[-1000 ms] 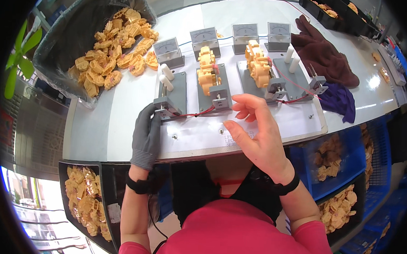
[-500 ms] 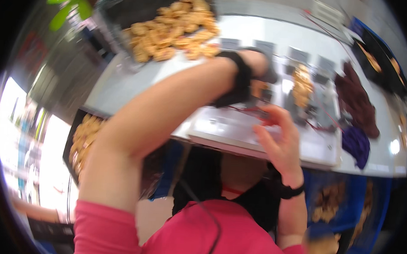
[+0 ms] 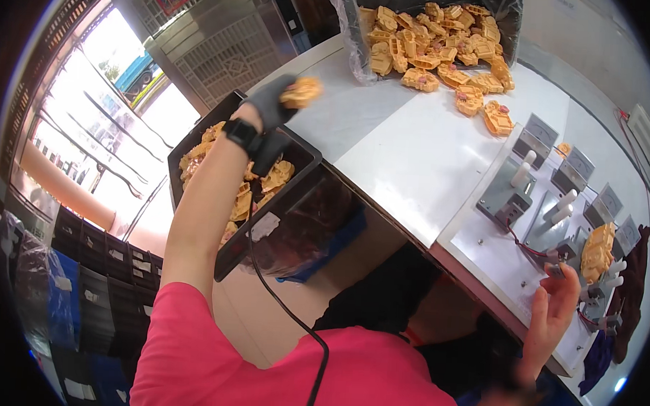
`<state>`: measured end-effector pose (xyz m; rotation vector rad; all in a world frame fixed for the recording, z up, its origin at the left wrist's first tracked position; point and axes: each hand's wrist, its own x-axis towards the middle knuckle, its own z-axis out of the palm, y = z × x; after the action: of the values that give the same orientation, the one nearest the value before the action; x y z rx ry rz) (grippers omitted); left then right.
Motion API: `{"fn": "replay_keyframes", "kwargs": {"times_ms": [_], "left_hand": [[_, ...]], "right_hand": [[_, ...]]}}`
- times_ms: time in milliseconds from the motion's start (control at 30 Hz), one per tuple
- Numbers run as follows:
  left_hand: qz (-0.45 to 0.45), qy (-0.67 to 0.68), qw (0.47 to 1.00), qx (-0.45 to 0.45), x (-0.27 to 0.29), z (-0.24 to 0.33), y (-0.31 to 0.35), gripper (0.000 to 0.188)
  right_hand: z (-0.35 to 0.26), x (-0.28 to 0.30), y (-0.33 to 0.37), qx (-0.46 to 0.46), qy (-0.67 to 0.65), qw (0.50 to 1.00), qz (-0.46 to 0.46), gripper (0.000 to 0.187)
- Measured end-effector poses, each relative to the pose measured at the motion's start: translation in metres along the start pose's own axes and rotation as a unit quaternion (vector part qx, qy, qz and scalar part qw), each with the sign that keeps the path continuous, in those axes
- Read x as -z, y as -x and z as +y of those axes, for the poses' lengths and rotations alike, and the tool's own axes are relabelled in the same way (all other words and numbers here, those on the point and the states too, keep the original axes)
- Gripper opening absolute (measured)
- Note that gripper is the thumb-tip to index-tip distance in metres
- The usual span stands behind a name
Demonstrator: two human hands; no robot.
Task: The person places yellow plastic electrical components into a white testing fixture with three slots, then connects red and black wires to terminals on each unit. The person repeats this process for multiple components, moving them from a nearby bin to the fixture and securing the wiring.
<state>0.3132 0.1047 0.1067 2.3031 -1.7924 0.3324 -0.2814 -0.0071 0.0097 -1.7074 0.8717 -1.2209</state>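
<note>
My left hand [image 3: 273, 103], in a grey glove with a black device strapped at the wrist, is raised over the left end of a black tray [image 3: 309, 155]. It grips a yellow-orange moulded plastic part [image 3: 301, 93], slightly blurred. More such parts [image 3: 277, 176] lie in the tray below. My bare right hand [image 3: 555, 304] is at the front edge of a white test fixture [image 3: 475, 242], fingers bent and thumb apart, fingertips by a small grey block [image 3: 554, 269] with red wires. Another yellow-orange part [image 3: 597, 252] sits upright on the fixture, just beyond that hand.
A plastic-lined black bin [image 3: 517, 37] at the back spills several plastic parts [image 3: 420, 79] onto the white table [image 3: 393, 144]. Grey meters [image 3: 575, 169] and white posts stand on the fixture. Dark cloths [image 3: 631, 303] lie at right. A black cable [image 3: 284, 306] hangs from my left wrist.
My left hand has swung from the fixture to above the black tray, now showing a plastic part in its grip. My right hand stays at the fixture. The view has turned left.
</note>
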Motion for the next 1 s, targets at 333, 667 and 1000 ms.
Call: {"fn": "replay_keyframes", "kwargs": {"times_ms": [333, 667, 1000], "left_hand": [[0.31, 0.686, 0.553, 0.358, -0.095, -0.124, 0.059, 0.041], [0.109, 0.487, 0.866, 0.008, -0.058, 0.187, -0.002, 0.045], [0.048, 0.44, 0.896, -0.033, -0.09, 0.328, -0.01, 0.043]], "right_hand": [[0.004, 0.004, -0.004, -0.004, 0.048, 0.999, 0.025, 0.053], [-0.013, 0.046, 0.022, 0.01, 0.348, 0.931, 0.105, 0.039], [-0.044, 0.049, 0.02, 0.062, 0.471, 0.88, -0.007, 0.019]]}}
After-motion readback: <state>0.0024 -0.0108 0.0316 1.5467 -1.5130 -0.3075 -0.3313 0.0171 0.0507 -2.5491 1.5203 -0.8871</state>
